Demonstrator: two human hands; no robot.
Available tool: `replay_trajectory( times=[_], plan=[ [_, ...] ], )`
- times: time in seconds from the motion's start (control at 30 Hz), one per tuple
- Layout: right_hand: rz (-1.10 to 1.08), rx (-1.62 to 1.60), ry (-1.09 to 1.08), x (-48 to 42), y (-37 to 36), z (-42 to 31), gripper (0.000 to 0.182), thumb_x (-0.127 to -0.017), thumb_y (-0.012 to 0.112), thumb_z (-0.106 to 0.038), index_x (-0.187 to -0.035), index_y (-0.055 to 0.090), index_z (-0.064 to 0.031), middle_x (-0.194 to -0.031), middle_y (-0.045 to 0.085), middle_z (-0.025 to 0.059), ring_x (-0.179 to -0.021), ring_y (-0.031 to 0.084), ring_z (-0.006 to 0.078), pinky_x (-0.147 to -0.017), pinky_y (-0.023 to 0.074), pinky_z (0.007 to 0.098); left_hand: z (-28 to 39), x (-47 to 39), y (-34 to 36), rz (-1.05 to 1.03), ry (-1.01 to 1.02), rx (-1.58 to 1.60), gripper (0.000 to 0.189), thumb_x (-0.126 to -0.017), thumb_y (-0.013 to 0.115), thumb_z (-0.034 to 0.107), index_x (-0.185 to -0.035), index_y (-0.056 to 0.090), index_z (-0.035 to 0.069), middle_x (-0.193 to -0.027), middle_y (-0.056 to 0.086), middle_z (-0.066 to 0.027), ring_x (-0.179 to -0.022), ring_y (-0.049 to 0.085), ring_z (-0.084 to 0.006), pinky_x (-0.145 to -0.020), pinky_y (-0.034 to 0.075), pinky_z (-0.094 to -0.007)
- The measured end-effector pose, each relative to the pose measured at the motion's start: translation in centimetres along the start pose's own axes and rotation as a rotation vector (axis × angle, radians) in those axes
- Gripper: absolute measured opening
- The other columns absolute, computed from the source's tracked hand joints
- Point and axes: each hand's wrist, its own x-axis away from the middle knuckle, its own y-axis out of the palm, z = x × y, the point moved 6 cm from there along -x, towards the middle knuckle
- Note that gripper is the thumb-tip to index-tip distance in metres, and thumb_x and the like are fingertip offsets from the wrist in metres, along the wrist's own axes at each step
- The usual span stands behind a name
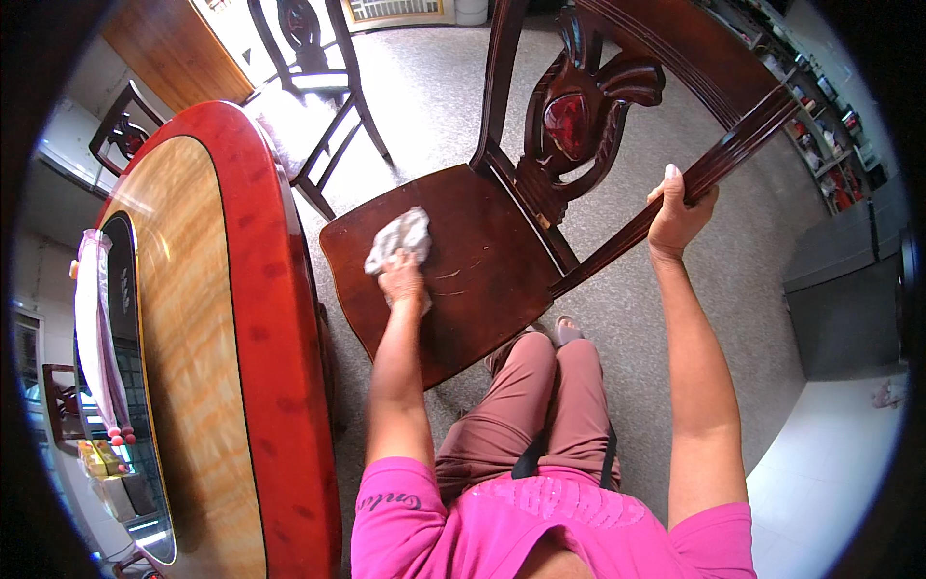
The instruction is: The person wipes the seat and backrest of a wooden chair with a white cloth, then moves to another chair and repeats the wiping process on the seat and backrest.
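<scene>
Before me stands a dark wooden chair (492, 289) with a carved backrest (571, 127) that has a red inset. On its seat, towards the front edge, my left hand (402, 279) presses a crumpled light grey-and-white cloth (402, 235); hand and cloth are slightly blurred. My right hand (680, 217) grips the long side post of the chair's backrest (738, 145), its thumb over the wood. Pale scratches or marks show on the seat to the right of the cloth.
At the left is a table (278, 347) with a red rim, holding a folded pale cloth (94, 311) with pink pompoms. Another wooden chair (325, 137) stands beyond. Shelves (825, 137) with various items and a dark grey cabinet (839, 289) are at the right.
</scene>
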Motion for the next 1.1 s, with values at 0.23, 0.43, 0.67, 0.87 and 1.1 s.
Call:
replay_trajectory(
  times=[0.23, 0.43, 0.67, 0.87, 1.1],
  plan=[
    [-0.002, 0.025, -0.009, -0.1, -0.5, 0.5, 0.031, -0.083, 0.062, -0.02, -0.097, 0.041, -0.0021, -0.056, 0.054, 0.0035, -0.047, 0.052, 0.0116, -0.049, 0.0432, 0.0258, -7.0, 3.4, -2.4, 0.008, -0.44, -0.001, 0.025, -0.088, 0.045, 0.018, -0.102, 0.065, 0.014, -0.118, 0.058, -0.0051, -0.107, 0.052, -0.0331, -0.08, 0.048, -0.0419],
    [-0.008, -0.011, 0.033, 0.0, -0.5, 1.1, 0.033, -0.083, 0.066, -0.02, -0.095, 0.04, -0.0023, -0.069, 0.055, 0.0047, -0.051, 0.054, 0.0102, -0.049, 0.0449, 0.0242, 1.9, 5.7, 0.2, -0.087, -0.231, 0.109, 0.025, -0.073, 0.055, 0.011, -0.096, 0.064, 0.013, -0.115, 0.057, -0.0091, -0.103, 0.052, -0.0353, -0.091, 0.041, -0.0438],
    [-0.05, -0.034, -0.006, -0.2, -0.6, 0.6, 0.032, -0.084, 0.064, -0.018, -0.095, 0.039, -0.0022, -0.067, 0.055, 0.0036, -0.053, 0.053, 0.0097, -0.051, 0.0438, 0.0232, 19.0, 8.9, -4.0, -0.075, 0.417, 0.349, 0.028, -0.074, 0.057, 0.014, -0.102, 0.061, 0.012, -0.116, 0.055, -0.0052, -0.1, 0.05, -0.0297, -0.076, 0.048, -0.0399],
    [-0.047, -0.003, 0.039, 0.0, -1.0, 0.8, 0.033, -0.085, 0.062, -0.017, -0.102, 0.039, -0.0005, -0.063, 0.054, 0.0026, -0.054, 0.05, 0.009, -0.054, 0.0423, 0.0228, 22.2, 5.0, -4.0, -0.148, 0.557, 0.351, 0.03, -0.08, 0.051, 0.017, -0.108, 0.062, 0.014, -0.117, 0.054, -0.0034, -0.099, 0.05, -0.0275, -0.076, 0.046, -0.0378],
    [-0.001, -0.004, 0.066, 0.4, -1.2, 0.8, 0.019, -0.085, 0.058, -0.013, -0.09, 0.043, -0.0038, -0.059, 0.053, 0.0028, -0.052, 0.05, 0.0111, -0.056, 0.0426, 0.0261, 22.5, -3.8, -1.7, -0.176, 0.43, 0.269, 0.037, -0.081, 0.05, 0.014, -0.117, 0.057, 0.018, -0.121, 0.05, -0.0013, -0.106, 0.046, -0.0288, -0.076, 0.045, -0.0395]
  ],
)
